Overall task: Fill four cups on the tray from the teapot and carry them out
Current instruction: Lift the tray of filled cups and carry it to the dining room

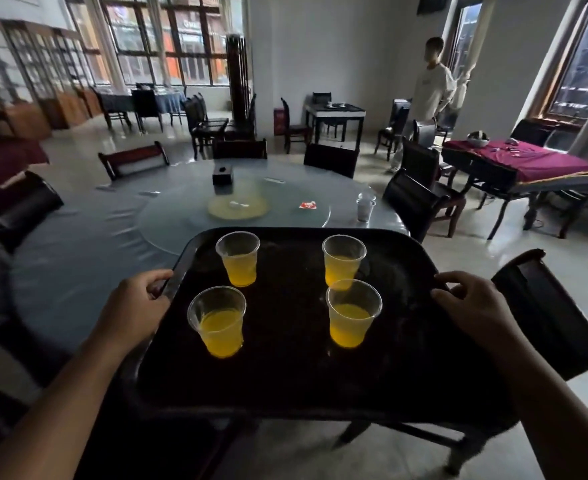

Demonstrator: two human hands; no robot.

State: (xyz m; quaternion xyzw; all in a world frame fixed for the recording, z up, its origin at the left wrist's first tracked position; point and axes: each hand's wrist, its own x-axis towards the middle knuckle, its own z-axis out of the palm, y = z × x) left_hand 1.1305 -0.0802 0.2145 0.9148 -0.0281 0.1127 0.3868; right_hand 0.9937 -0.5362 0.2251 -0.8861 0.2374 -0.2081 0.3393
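A black tray [285,375] is held up in front of me, near the edge of a round table [77,258]. My left hand [136,303] grips its left rim and my right hand [472,306] grips its right rim. Several clear plastic cups of yellow drink stand upright on it: one at the far left [238,259], one at the far right [342,259], one at the near left [218,322] and one at the near right [353,313]. No teapot is in view.
The round table carries a glass turntable [167,220], a dark tissue box [222,175] and stacked cups [365,207]. Dark chairs [420,202] ring it, one close at my right [555,313]. A person [431,88] stands at the back right beside a magenta-covered table [535,164].
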